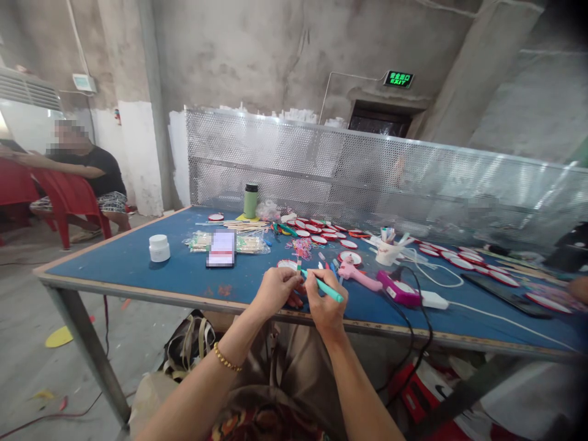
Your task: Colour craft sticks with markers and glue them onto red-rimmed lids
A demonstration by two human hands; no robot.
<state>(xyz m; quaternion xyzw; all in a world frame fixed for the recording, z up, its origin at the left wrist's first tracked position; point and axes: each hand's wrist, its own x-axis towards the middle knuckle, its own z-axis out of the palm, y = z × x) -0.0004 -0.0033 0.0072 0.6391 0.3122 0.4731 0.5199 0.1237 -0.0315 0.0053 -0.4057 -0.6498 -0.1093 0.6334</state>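
Observation:
My right hand [325, 303] is closed round a turquoise marker pen [329, 291], its tip toward my left hand. My left hand [276, 290] pinches a narrow upright strip [299, 262] with coloured bands; its lower part is hidden by the fingers. The pen's tip is close to the strip, but I cannot tell whether they touch. Just behind my left hand lies a white disc with a red rim [287, 264], partly covered. Several loose pens [334, 271] lie beyond my right hand.
A pink glue gun [361, 275] and a purple power strip [399, 290] with cables lie to the right. Behind them stands a white cup of pens [388, 252]. A phone [221, 248], a white jar [159, 248] and a green bottle [250, 201] stand leftward. A person [92, 165] sits far left.

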